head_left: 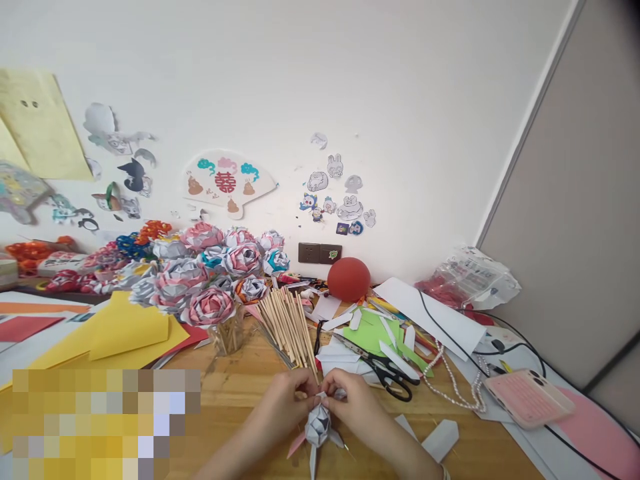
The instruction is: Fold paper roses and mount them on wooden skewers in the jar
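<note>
Left hand [294,389]: pinched, back uppermost, turned inward. Right hand [349,392]: likewise pinched, just beside the left. Forearms [245,437]: two, unsleeved, converging forward.

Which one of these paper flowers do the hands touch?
The small whitish paper flower at bottom centre, touched by left hand and right hand; other paper flowers are bunched farther back.
</note>
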The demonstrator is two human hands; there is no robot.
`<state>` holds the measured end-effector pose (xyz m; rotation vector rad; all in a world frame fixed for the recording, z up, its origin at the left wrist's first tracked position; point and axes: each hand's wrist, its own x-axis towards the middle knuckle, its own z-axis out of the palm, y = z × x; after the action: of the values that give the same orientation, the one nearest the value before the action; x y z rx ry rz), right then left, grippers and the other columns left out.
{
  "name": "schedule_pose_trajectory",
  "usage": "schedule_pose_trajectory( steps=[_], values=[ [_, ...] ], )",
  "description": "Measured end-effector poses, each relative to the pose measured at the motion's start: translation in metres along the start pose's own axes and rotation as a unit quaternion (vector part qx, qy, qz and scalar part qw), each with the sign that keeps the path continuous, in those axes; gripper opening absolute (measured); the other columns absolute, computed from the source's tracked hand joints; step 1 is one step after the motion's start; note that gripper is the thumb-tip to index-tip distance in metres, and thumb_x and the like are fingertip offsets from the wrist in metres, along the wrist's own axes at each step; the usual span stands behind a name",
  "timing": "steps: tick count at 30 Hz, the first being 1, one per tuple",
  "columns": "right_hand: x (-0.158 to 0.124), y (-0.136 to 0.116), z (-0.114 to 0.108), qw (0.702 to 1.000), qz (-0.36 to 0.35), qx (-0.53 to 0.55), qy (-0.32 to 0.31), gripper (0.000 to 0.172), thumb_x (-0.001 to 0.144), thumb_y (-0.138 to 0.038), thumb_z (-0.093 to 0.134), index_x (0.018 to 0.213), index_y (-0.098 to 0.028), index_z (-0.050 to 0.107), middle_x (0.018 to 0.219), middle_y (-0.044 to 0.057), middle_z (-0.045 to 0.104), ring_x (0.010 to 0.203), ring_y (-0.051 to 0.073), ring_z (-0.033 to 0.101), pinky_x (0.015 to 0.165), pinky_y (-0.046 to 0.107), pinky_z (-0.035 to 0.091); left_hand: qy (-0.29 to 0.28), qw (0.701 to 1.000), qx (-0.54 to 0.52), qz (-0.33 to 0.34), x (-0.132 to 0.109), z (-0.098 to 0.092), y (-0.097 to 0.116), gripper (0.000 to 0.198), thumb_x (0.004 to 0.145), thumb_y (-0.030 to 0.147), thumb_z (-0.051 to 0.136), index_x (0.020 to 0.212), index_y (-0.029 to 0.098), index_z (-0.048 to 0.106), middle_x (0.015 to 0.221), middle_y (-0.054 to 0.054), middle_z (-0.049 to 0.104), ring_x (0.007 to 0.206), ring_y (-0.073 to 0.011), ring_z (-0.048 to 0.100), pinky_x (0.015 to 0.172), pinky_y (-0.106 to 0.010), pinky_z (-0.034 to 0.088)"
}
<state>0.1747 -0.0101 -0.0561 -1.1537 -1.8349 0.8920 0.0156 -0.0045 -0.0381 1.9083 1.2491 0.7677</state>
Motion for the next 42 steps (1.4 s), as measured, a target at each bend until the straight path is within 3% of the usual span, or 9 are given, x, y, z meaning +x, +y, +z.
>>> schedule_pose_trajectory(
  steps=[4,8,12,18,23,28,34,37,42],
  values=[
    [-0.001,-0.006,-0.005,0.998,-0.047,-0.045,0.026,0.016,0.066,-0.003,0.055,0.066,-0.018,0.061,0.066,-0.002,0.059,0.067,0.014,0.056,0.060,0.021,0.040,-0.011,0.998,-0.054,-0.007,0.000,-0.005,0.002,0.006,0.065,0.017,0.057,0.060,0.015,0.057,0.061,0.002,0.057,0.063,-0.0135,0.055,0.059,-0.022,0.041],
    [-0.001,-0.007,-0.005,0.992,-0.102,-0.060,0.032,0.023,0.066,0.002,0.054,0.067,-0.019,0.064,0.069,-0.001,0.060,0.070,0.013,0.057,0.062,0.020,0.041,-0.119,0.964,-0.233,-0.039,0.002,-0.015,-0.004,0.028,0.073,0.038,0.056,0.089,0.016,0.057,0.071,0.001,0.059,0.065,-0.0149,0.058,0.056,-0.025,0.047],
    [-0.001,0.000,-0.002,0.987,-0.131,-0.086,0.029,0.023,0.073,-0.004,0.055,0.080,-0.021,0.068,0.071,0.000,0.061,0.070,0.014,0.058,0.063,0.022,0.043,-0.171,0.947,-0.259,-0.081,0.005,-0.015,-0.012,0.038,0.070,0.051,0.058,0.074,0.014,0.054,0.060,0.004,0.054,0.057,-0.0111,0.055,0.055,-0.024,0.048],
    [-0.001,-0.003,-0.001,0.962,-0.248,-0.100,0.056,0.015,0.083,-0.015,0.053,0.080,-0.020,0.067,0.075,0.004,0.064,0.076,0.017,0.054,0.066,0.027,0.044,-0.105,0.962,-0.241,-0.079,0.007,-0.007,-0.014,0.045,0.064,0.059,0.059,0.069,0.017,0.045,0.057,0.007,0.047,0.051,-0.0102,0.051,0.042,-0.021,0.044],
    [-0.004,-0.017,-0.012,0.943,-0.307,-0.122,0.035,0.023,0.089,-0.017,0.043,0.083,-0.019,0.065,0.074,0.005,0.061,0.075,0.017,0.050,0.064,0.027,0.043,-0.063,0.975,-0.201,-0.069,0.007,-0.004,-0.007,0.044,0.066,0.061,0.053,0.067,0.018,0.044,0.056,0.008,0.043,0.042,-0.0095,0.049,0.038,-0.022,0.042],
    [-0.007,-0.025,-0.019,0.939,-0.315,-0.136,-0.018,0.022,0.090,-0.019,0.041,0.084,-0.020,0.062,0.073,0.004,0.060,0.076,0.017,0.050,0.066,0.028,0.043,-0.017,0.988,-0.147,-0.040,0.009,-0.010,-0.006,0.038,0.072,0.054,0.048,0.064,0.017,0.045,0.054,0.007,0.043,0.044,-0.0089,0.047,0.040,-0.020,0.039],
    [-0.009,-0.024,-0.012,0.958,-0.268,-0.093,0.048,0.017,0.087,-0.024,0.043,0.094,-0.018,0.057,0.089,0.007,0.058,0.086,0.019,0.051,0.079,0.034,0.042,0.000,0.989,-0.145,-0.013,0.007,-0.008,-0.004,0.032,0.075,0.047,0.048,0.063,0.017,0.044,0.055,0.006,0.040,0.050,-0.0092,0.045,0.045,-0.020,0.040],
    [-0.008,-0.021,-0.008,0.949,-0.288,-0.129,0.016,0.025,0.085,-0.026,0.046,0.107,-0.018,0.054,0.098,0.009,0.059,0.092,0.021,0.050,0.081,0.036,0.042,0.020,0.987,-0.160,-0.023,0.008,-0.005,-0.006,0.035,0.074,0.050,0.049,0.062,0.018,0.044,0.053,0.007,0.040,0.049,-0.0094,0.044,0.043,-0.020,0.039],
    [-0.009,-0.025,-0.014,0.921,-0.351,-0.169,0.013,0.027,0.083,-0.021,0.048,0.109,-0.018,0.055,0.104,0.009,0.062,0.097,0.023,0.051,0.091,0.041,0.037,0.026,0.975,-0.221,-0.020,0.009,-0.012,-0.006,0.043,0.070,0.059,0.052,0.063,0.017,0.047,0.055,0.005,0.044,0.050,-0.0094,0.045,0.045,-0.020,0.039]
  ],
)
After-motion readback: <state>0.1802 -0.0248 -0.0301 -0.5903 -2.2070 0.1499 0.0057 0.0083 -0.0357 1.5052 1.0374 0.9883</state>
